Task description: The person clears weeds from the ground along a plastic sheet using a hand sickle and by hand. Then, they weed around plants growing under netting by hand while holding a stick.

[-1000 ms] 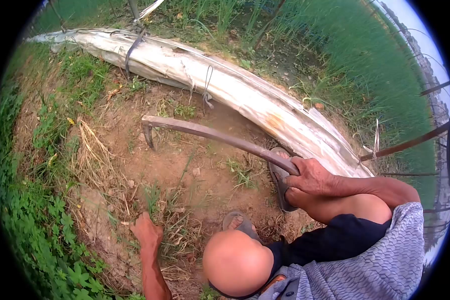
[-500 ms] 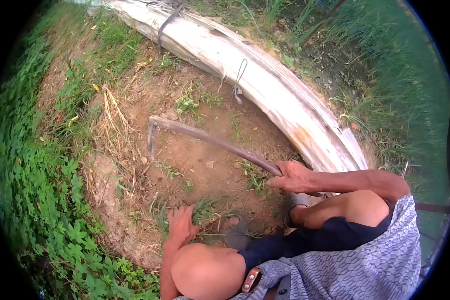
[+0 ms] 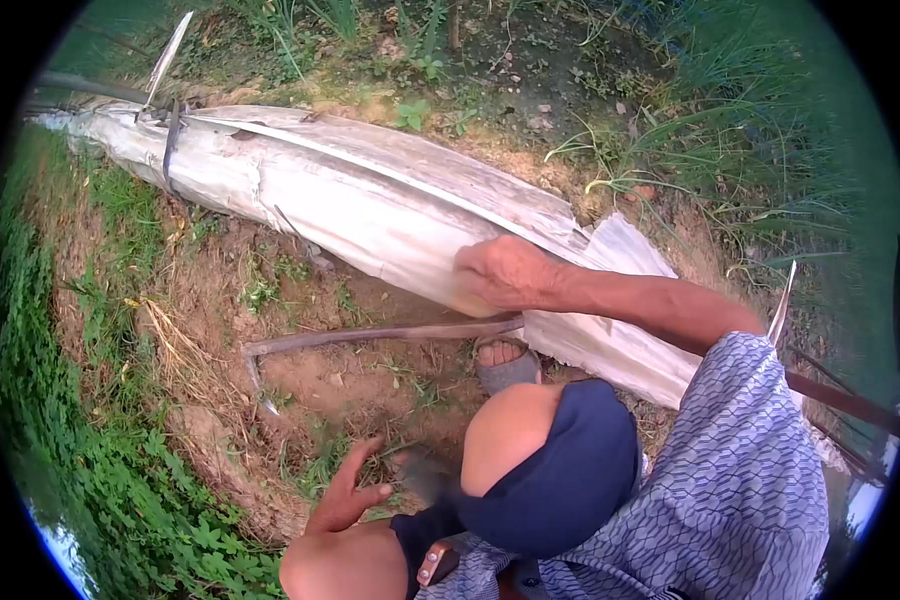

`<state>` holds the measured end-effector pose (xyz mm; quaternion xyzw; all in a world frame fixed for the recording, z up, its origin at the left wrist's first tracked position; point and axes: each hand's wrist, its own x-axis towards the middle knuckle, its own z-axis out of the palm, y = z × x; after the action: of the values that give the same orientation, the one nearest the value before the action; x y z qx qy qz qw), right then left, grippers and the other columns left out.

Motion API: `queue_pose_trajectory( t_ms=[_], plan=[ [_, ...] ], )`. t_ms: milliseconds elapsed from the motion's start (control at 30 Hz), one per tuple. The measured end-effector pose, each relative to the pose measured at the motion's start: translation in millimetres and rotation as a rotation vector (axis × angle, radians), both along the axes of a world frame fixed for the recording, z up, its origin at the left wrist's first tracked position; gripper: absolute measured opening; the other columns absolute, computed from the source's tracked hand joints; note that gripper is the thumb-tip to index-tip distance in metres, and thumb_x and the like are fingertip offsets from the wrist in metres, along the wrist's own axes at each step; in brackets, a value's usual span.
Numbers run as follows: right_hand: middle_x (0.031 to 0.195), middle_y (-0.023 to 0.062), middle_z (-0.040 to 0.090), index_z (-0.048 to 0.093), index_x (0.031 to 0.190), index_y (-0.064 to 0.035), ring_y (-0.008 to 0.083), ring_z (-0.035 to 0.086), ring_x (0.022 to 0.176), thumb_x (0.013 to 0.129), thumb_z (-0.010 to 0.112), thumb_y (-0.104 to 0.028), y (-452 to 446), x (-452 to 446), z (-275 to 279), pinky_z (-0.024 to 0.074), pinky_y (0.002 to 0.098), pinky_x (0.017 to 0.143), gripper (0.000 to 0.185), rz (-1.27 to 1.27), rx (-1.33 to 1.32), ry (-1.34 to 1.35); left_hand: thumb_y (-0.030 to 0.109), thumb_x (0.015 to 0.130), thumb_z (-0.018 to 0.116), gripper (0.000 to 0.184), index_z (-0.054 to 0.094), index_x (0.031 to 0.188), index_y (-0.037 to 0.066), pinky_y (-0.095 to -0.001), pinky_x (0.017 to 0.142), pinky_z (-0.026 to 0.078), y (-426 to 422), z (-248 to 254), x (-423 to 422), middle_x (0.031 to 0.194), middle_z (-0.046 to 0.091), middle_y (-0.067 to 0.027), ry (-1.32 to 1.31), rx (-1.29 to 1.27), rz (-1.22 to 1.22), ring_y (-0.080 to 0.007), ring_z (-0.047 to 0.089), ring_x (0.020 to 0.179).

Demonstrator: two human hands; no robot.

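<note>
My right hand [image 3: 510, 275] is closed on the long white plastic sheet [image 3: 350, 205], near its lower edge; the fingertips are partly hidden and slightly blurred. Just below that hand, a hoe [image 3: 370, 337] with a wooden handle lies on the soil, its thin metal blade toward the left. Over low grass beside my knee, my left hand [image 3: 352, 490] has its fingers spread and holds nothing. A tuft of grass [image 3: 320, 465] grows near its fingertips.
A dark strap [image 3: 171, 150] goes around the sheet's far end. Dense green leaves [image 3: 120, 490] border the bare soil on the left. Tall grass [image 3: 760, 180] grows at right. My sandalled foot [image 3: 505, 365] stands near the handle's end.
My right hand has let go of the hoe handle and moved up onto the plastic sheet. The hoe now rests on the soil. My left hand has lifted from the grass, and the view has turned.
</note>
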<state>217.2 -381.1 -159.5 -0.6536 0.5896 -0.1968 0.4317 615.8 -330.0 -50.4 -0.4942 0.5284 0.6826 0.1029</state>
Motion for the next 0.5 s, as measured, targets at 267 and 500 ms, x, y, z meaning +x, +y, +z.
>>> queue_pose_trajectory(
  t_ms=[267, 500],
  plan=[
    [0.088, 0.0208, 0.067, 0.066, 0.094, -0.0031, 0.0385, 0.065, 0.084, 0.083, 0.050, -0.013, -8, -173, -62, 0.0515, 0.0456, 0.078, 0.022, -0.793, -0.044, 0.325, 0.038, 0.078, 0.073, 0.063, 0.054, 0.126, 0.001, -0.0427, 0.112, 0.024, -87, 69, -80, 0.133, 0.052, -0.0181, 0.034, -0.109, -0.422, -0.0320, 0.038, 0.134],
    [0.085, 0.0244, 0.066, 0.065, 0.103, -0.0044, 0.0399, 0.064, 0.086, 0.080, 0.049, -0.007, 21, -248, -97, 0.0499, 0.0473, 0.081, 0.029, -0.706, -0.039, 0.631, 0.031, 0.083, 0.070, 0.055, 0.054, 0.127, 0.002, -0.0406, 0.103, 0.038, -129, 47, -117, 0.124, 0.055, -0.0209, -0.018, 0.031, -0.542, -0.0350, 0.051, 0.119]
  ],
)
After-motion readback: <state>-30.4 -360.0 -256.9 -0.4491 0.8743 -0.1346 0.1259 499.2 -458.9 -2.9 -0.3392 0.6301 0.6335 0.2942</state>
